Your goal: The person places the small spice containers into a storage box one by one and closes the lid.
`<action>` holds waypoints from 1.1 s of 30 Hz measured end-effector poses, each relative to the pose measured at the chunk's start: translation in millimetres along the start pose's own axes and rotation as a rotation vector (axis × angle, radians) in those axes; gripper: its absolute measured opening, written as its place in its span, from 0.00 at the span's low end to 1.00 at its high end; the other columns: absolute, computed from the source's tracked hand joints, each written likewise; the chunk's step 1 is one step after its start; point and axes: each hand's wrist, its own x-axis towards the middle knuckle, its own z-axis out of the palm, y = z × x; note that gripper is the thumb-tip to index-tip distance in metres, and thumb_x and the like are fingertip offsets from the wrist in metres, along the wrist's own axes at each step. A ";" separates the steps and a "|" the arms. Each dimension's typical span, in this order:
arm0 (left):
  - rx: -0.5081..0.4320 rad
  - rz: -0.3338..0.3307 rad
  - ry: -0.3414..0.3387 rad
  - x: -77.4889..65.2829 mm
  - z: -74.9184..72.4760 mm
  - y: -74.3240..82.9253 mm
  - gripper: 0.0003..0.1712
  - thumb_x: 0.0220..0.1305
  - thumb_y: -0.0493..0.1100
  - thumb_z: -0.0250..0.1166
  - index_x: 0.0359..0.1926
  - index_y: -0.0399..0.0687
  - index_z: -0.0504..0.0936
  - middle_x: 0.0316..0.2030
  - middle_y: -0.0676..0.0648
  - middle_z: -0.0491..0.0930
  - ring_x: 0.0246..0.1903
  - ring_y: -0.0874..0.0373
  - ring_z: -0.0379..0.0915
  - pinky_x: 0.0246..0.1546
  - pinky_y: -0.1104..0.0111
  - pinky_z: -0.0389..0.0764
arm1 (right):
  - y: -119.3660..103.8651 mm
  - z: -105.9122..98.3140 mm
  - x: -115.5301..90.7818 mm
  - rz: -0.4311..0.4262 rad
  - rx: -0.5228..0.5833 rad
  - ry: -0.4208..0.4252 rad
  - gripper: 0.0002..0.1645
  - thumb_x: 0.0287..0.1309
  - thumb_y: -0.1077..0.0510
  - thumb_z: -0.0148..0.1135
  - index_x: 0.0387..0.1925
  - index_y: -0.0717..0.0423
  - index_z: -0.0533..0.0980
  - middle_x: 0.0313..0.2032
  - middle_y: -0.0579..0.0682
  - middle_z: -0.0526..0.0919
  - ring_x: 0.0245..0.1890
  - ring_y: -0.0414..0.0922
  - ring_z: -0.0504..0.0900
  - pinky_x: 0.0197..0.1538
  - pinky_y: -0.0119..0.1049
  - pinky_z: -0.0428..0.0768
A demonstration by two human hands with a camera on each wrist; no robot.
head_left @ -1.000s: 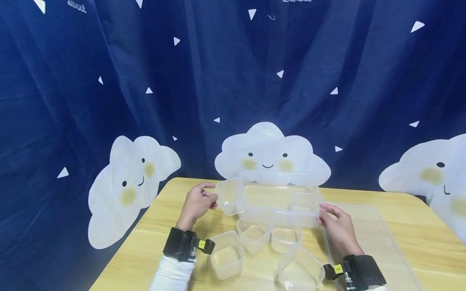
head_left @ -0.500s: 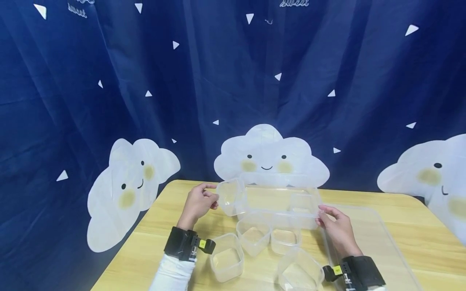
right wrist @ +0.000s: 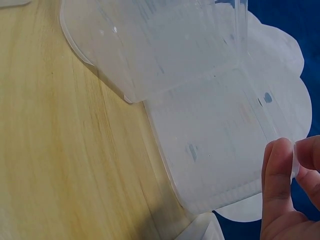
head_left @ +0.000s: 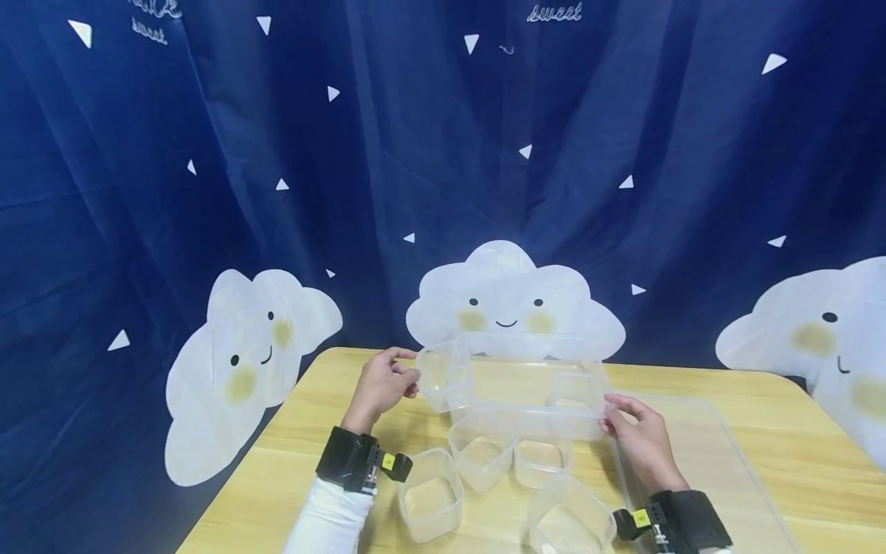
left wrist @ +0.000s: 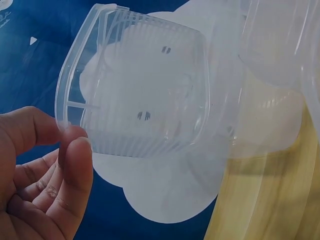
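In the head view my left hand [head_left: 384, 381] pinches the rim of a small clear plastic container [head_left: 433, 377] between thumb and finger. That container is tipped on its side and overlaps the left end of a large clear plastic box [head_left: 588, 427]. The left wrist view shows its ribbed wall [left wrist: 150, 85] and the thumb on its rim. My right hand [head_left: 640, 442] pinches the rim at the right front corner of the large box. Inside the box's right end stands another small clear container [head_left: 573, 388]. The right wrist view shows thumb and fingers [right wrist: 278, 172] at the box rim.
Several more small clear containers stand in front of the box, among them a left container [head_left: 431, 496], a middle one [head_left: 482, 458] and a front right one [head_left: 571, 519]. A large flat clear lid [head_left: 720, 462] lies on the wooden table [head_left: 277, 477]. Behind hangs a blue curtain [head_left: 443, 154].
My left hand has shifted slightly right with the small container, closer over the large box. The right hand keeps its hold on the box rim. The head view has tilted up a little.
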 end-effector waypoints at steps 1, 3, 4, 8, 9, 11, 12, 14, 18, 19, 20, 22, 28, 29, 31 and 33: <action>0.004 -0.005 -0.002 0.5 0.0 0.7 0.16 0.57 0.28 0.62 0.49 0.34 0.78 0.23 0.44 0.81 0.20 0.56 0.79 0.26 0.66 0.84 | 0.1 0.1 0.2 -0.002 -0.001 0.000 0.23 0.70 0.63 0.52 0.61 0.73 0.67 0.56 0.65 0.69 0.32 0.32 0.79 0.41 0.25 0.80; 0.016 -0.008 -0.007 1.2 0.0 2.0 0.16 0.57 0.29 0.63 0.49 0.35 0.78 0.23 0.44 0.81 0.20 0.56 0.79 0.26 0.66 0.84 | 0.6 0.2 0.9 -0.005 0.001 -0.003 0.23 0.70 0.62 0.52 0.61 0.73 0.67 0.56 0.66 0.69 0.33 0.32 0.79 0.41 0.25 0.80; 0.020 -0.007 -0.010 1.4 0.0 2.4 0.16 0.57 0.29 0.63 0.49 0.35 0.78 0.22 0.44 0.81 0.20 0.56 0.79 0.26 0.66 0.84 | 0.8 0.3 1.0 -0.006 0.001 -0.004 0.23 0.70 0.62 0.52 0.61 0.73 0.67 0.56 0.66 0.69 0.33 0.32 0.79 0.41 0.25 0.80; 0.035 0.010 -0.018 1.9 0.6 3.5 0.17 0.57 0.29 0.62 0.49 0.34 0.77 0.22 0.45 0.81 0.19 0.56 0.79 0.26 0.65 0.83 | 0.5 0.2 1.4 -0.013 0.004 -0.008 0.23 0.70 0.62 0.52 0.61 0.73 0.67 0.56 0.65 0.69 0.33 0.33 0.79 0.41 0.26 0.80; 0.037 0.012 -0.018 2.2 1.1 3.7 0.17 0.57 0.29 0.62 0.49 0.34 0.77 0.22 0.45 0.81 0.19 0.55 0.79 0.26 0.65 0.83 | 0.2 0.1 1.4 -0.015 0.003 -0.009 0.23 0.70 0.62 0.52 0.61 0.73 0.67 0.56 0.65 0.69 0.33 0.33 0.79 0.41 0.26 0.80; 0.044 0.014 -0.020 2.8 2.1 3.7 0.17 0.57 0.29 0.62 0.49 0.34 0.77 0.21 0.46 0.81 0.19 0.56 0.79 0.25 0.65 0.83 | -0.1 -0.2 1.1 -0.017 0.002 -0.011 0.23 0.70 0.62 0.52 0.61 0.73 0.67 0.56 0.66 0.69 0.33 0.33 0.79 0.41 0.26 0.80; 0.049 0.015 -0.021 2.9 2.8 4.1 0.17 0.57 0.29 0.63 0.49 0.34 0.77 0.21 0.46 0.81 0.19 0.56 0.78 0.25 0.65 0.83 | -0.1 -0.4 0.8 -0.015 0.001 -0.012 0.23 0.70 0.62 0.52 0.61 0.73 0.67 0.56 0.66 0.69 0.33 0.33 0.79 0.41 0.26 0.80; 0.061 0.009 -0.025 3.6 4.3 5.3 0.16 0.57 0.29 0.63 0.48 0.34 0.78 0.20 0.47 0.81 0.19 0.56 0.78 0.26 0.65 0.84 | 0.0 -0.8 0.0 -0.011 -0.006 -0.014 0.23 0.70 0.62 0.52 0.61 0.73 0.67 0.56 0.66 0.69 0.33 0.33 0.79 0.41 0.25 0.80; 0.086 0.017 -0.035 6.0 7.3 9.3 0.16 0.56 0.30 0.63 0.48 0.35 0.78 0.20 0.47 0.80 0.18 0.56 0.79 0.26 0.64 0.83 | 0.6 -1.6 -0.5 -0.002 -0.009 -0.015 0.23 0.70 0.62 0.51 0.61 0.73 0.67 0.57 0.66 0.68 0.33 0.32 0.79 0.41 0.25 0.80; 0.091 0.019 -0.038 6.6 8.2 10.2 0.16 0.56 0.30 0.63 0.48 0.36 0.78 0.20 0.48 0.80 0.18 0.56 0.79 0.26 0.64 0.84 | 0.7 -1.9 -0.3 -0.001 -0.008 -0.015 0.23 0.70 0.62 0.51 0.61 0.73 0.67 0.57 0.66 0.68 0.33 0.32 0.79 0.41 0.25 0.80; 0.092 0.023 -0.042 6.6 8.9 10.9 0.16 0.56 0.30 0.63 0.48 0.35 0.78 0.19 0.47 0.80 0.18 0.56 0.78 0.26 0.63 0.84 | 1.1 -2.0 -0.4 0.000 -0.009 -0.016 0.23 0.70 0.62 0.51 0.61 0.72 0.67 0.57 0.66 0.68 0.33 0.32 0.79 0.41 0.25 0.80; 0.095 0.032 -0.050 7.3 10.3 12.4 0.16 0.57 0.30 0.62 0.48 0.35 0.78 0.19 0.47 0.81 0.18 0.56 0.78 0.26 0.63 0.83 | 1.9 -2.6 -0.2 0.001 -0.014 -0.017 0.23 0.70 0.62 0.50 0.61 0.72 0.67 0.58 0.65 0.68 0.34 0.32 0.79 0.42 0.25 0.80; 0.078 0.036 -0.046 9.1 13.6 15.1 0.15 0.56 0.30 0.62 0.47 0.34 0.78 0.21 0.44 0.82 0.17 0.57 0.78 0.24 0.65 0.83 | 2.4 -2.9 -0.6 -0.001 -0.016 -0.018 0.23 0.70 0.62 0.51 0.61 0.73 0.67 0.58 0.66 0.68 0.33 0.32 0.79 0.42 0.25 0.80; 0.076 0.035 -0.043 9.3 14.0 15.5 0.15 0.56 0.30 0.62 0.47 0.35 0.78 0.21 0.44 0.82 0.17 0.57 0.78 0.24 0.65 0.83 | 2.5 -2.7 -0.7 -0.003 -0.015 -0.017 0.23 0.70 0.62 0.51 0.61 0.73 0.67 0.57 0.66 0.68 0.33 0.32 0.79 0.42 0.26 0.80; 0.074 0.034 -0.045 9.7 14.9 15.9 0.15 0.56 0.30 0.62 0.47 0.35 0.78 0.22 0.44 0.82 0.17 0.57 0.78 0.24 0.65 0.83 | 2.7 -2.0 -0.8 -0.003 -0.010 -0.016 0.23 0.70 0.62 0.51 0.61 0.73 0.67 0.57 0.66 0.68 0.33 0.32 0.79 0.42 0.26 0.80; 0.082 0.027 -0.050 9.5 15.4 15.3 0.15 0.56 0.30 0.62 0.47 0.35 0.78 0.21 0.45 0.82 0.17 0.57 0.78 0.24 0.66 0.83 | 3.0 -1.4 -1.4 0.007 -0.017 -0.017 0.23 0.70 0.62 0.51 0.61 0.72 0.68 0.57 0.65 0.68 0.33 0.32 0.79 0.42 0.25 0.80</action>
